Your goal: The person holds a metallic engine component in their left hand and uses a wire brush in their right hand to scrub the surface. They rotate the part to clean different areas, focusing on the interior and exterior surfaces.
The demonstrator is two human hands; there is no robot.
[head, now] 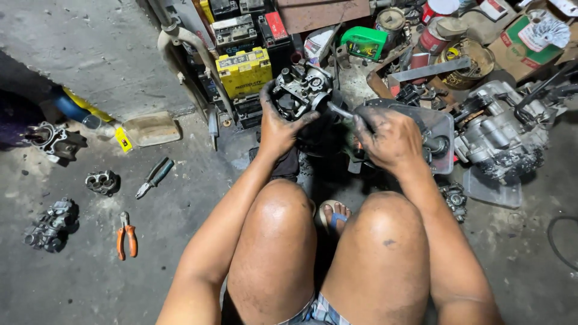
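Left hand: the greasy left hand (278, 129), centre of the frame, is wrapped around the underside of a dark grey metal carburettor body (299, 90), holding it up with fingers curled on its left edge.
Right hand: the right hand (388, 138) is closed around a slim metal tool (341, 112) whose tip touches the carburettor's right side.
Floor, lower left: orange-handled pliers (126, 235) and dark-handled pliers (153, 178) lie among small grey metal parts (102, 182).
Upper centre: a yellow box-shaped battery (244, 72) stands behind the carburettor.
Right: a grey engine block (503, 129) rests on the concrete floor (530, 265).
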